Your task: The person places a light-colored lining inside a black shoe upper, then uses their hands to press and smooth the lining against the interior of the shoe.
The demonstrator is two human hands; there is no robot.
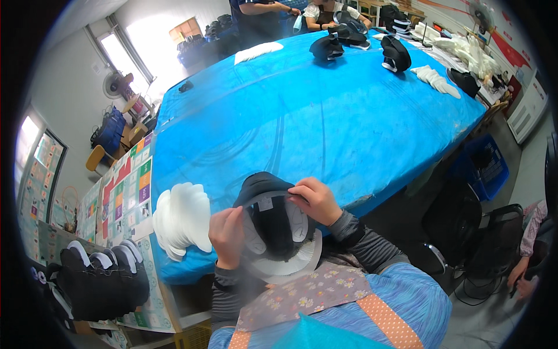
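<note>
Both hands work on one black shoe (273,224), held just above the person's lap at the near edge of the blue tabletop (325,122). The shoe is turned sole-up and toe away, so the opening faces the person and the white insole (288,259) showing at its rim can be reached from above. The left hand (228,235) is closed on the shoe's left side, fingers wrapped over the edge, seemingly steadying it against the body. The right hand (314,199) sits on the far right rim, thumb and fingers pinched together on the white edge there, apparently pressing or seating it along the black upper. Held this close and tilted, the shoe gets support from both sides while the rim stays in plain sight.

Just left of the left hand, a fanned stack of white insoles (181,220) lies on the tabletop corner, within easy reach. Farther left and lower, a cluster of black shoes (102,279) with white trim rests on a patterned surface.

Well beyond the hands, across the tabletop, more black shoes (395,53) and a row of white insoles (436,78) lie scattered, and other people sit at the far end. To the right of the right hand, past the table edge, stands a blue crate (488,166).
</note>
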